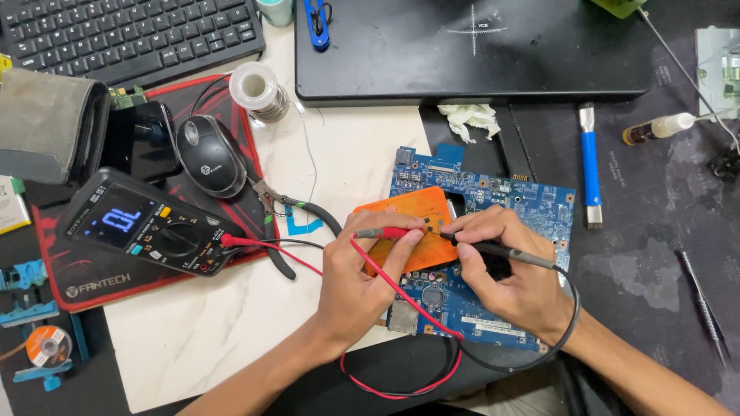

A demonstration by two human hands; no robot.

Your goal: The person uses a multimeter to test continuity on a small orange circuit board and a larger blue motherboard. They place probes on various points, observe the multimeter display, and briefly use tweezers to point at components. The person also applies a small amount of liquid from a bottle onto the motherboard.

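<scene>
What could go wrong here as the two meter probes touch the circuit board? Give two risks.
The red probe and black probe tips meet very close together on the blue circuit board; a slip might bridge neighbouring contacts. The red lead loops under the left hand, so it could snag and tug the multimeter.

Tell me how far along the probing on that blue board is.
Done: multimeter is on with both leads plugged in. In hand: left hand holds the red probe, right hand the black probe, tips meeting on the orange-taped patch of the circuit board. Left: the rest of the board is untouched.
</scene>
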